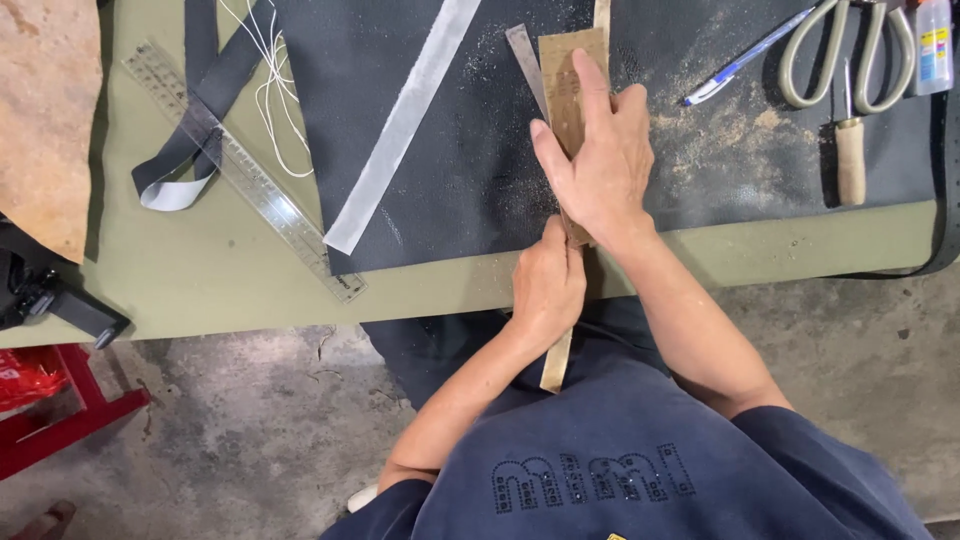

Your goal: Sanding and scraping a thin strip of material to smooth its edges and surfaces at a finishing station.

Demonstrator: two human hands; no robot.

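Observation:
A long tan strip (556, 370) runs from the dark mat (450, 150) out over the table's front edge toward my lap. My left hand (546, 285) pinches this strip at the table edge. My right hand (597, 155) presses a brown sanding block (562, 75) flat on the strip, fingers stretched along it. A narrow grey metal blade or file (524, 55) lies just left of the block. Tan dust covers the mat around the block.
A clear plastic ruler (240, 165) and a grey strap loop (175, 175) lie left on the olive table (200, 285). A pale grey strip (400, 125) crosses the mat. Back right: a blue pen (745, 58), scissors (850, 55), a wooden-handled awl (850, 150), a small bottle (933, 45).

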